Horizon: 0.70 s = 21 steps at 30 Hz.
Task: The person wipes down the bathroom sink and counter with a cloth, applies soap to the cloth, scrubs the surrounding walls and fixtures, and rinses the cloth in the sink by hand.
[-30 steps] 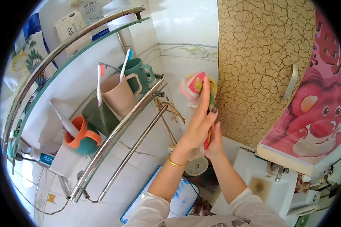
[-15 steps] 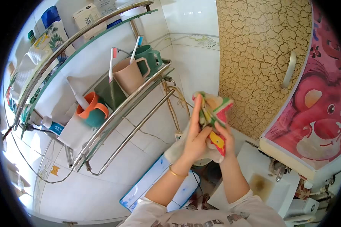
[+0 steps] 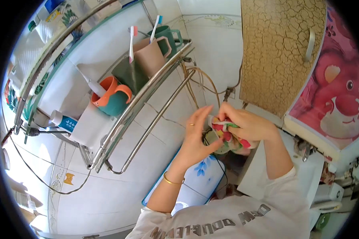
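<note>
My right hand (image 3: 247, 126) grips a bunched, brightly patterned towel (image 3: 231, 138) with red, green and cream areas. Thumb and fingers of that hand are pressed together over its upper part. Just to the left, my left hand (image 3: 198, 141) is open, fingers apart, slightly blurred, with its thumb close to the towel; I cannot tell whether they touch. A ring and a gold bracelet (image 3: 172, 179) are on the left hand and wrist.
A metal-and-glass wall rack (image 3: 143, 93) at left carries cups such as a teal-and-orange cup (image 3: 115, 102), toothbrushes and a toothpaste tube (image 3: 66, 121). Below my hands are a blue-edged panel (image 3: 195, 179) and a white sink (image 3: 277, 165). A crackle-patterned cabinet door (image 3: 281, 51) stands at right.
The towel was held between both hands; now it is bunched in my right hand and my left hand has opened away from it. The view has shifted, and the rack appears higher.
</note>
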Each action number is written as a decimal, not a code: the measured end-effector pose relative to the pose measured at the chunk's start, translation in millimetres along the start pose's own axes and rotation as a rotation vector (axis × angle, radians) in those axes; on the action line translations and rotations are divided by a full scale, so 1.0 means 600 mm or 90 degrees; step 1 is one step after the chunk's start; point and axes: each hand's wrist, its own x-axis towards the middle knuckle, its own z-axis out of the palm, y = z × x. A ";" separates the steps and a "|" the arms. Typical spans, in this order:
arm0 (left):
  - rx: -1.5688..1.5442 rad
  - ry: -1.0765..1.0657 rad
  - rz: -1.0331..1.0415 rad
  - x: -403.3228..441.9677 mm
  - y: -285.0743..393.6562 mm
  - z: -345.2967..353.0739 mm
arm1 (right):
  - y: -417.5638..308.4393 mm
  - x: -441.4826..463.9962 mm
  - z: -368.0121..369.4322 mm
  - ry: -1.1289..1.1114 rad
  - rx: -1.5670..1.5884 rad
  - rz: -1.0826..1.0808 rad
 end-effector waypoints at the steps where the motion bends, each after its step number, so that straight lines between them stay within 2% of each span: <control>1: -0.067 -0.049 -0.020 -0.010 -0.019 0.011 | -0.002 0.001 0.009 -0.020 -0.038 -0.049; 2: -0.133 -0.098 -0.039 -0.018 -0.030 0.021 | -0.004 -0.002 0.016 0.016 -0.072 -0.071; 3: -0.256 -0.088 -0.154 -0.024 -0.029 0.026 | -0.005 -0.006 0.021 0.051 -0.108 -0.094; 4: -0.174 -0.107 -0.164 -0.029 -0.032 0.019 | -0.005 -0.012 0.025 0.087 -0.145 -0.119; 6: -0.007 -0.142 -0.177 -0.027 -0.037 -0.005 | -0.003 -0.022 0.026 0.167 -0.221 0.000; 8: 0.072 -0.069 -0.147 -0.020 -0.019 -0.019 | 0.006 -0.026 0.028 0.257 -0.339 0.083; 11: 0.119 -0.013 -0.105 -0.005 -0.009 -0.025 | -0.009 -0.016 0.022 0.282 -0.144 0.291; 14: 0.074 0.026 -0.081 0.009 0.013 -0.011 | 0.075 0.004 0.075 0.457 0.487 0.038; 17: -0.040 0.037 -0.042 0.025 0.035 0.011 | 0.089 0.028 0.132 0.547 0.529 -0.138; 19: -0.133 -0.004 -0.044 0.039 0.052 0.019 | 0.123 0.053 0.154 0.532 0.529 -0.226; 21: -0.094 -0.018 0.072 0.056 0.059 0.022 | 0.135 0.067 0.146 0.480 0.611 -0.229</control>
